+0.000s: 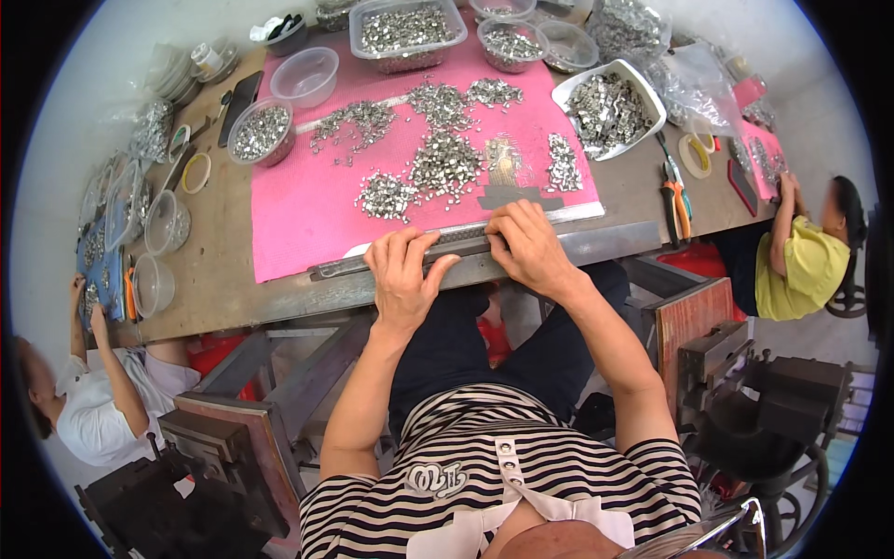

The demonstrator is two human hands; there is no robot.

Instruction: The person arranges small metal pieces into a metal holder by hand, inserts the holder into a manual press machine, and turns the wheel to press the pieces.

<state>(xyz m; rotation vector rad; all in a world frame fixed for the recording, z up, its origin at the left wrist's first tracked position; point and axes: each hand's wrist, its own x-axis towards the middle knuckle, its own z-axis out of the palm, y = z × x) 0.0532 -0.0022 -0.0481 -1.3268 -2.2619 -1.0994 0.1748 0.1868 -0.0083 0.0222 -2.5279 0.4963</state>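
Metal strip (463, 236) lies under your left hand (404, 272), thumb apart, and curled right hand (534, 249), grips unclear, near heaped silvery pieces (445, 164).

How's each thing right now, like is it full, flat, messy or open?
Left hand: bent, thumb stretched out
Right hand: bent, fingers curled
Dark strip: lying between both hands
Metal bits: loose, in messy heaps
Pink mat: spread flat
Rectangular tub: lidless, filled
White tray: open, filled
Orange-handled pliers: lying down, not held
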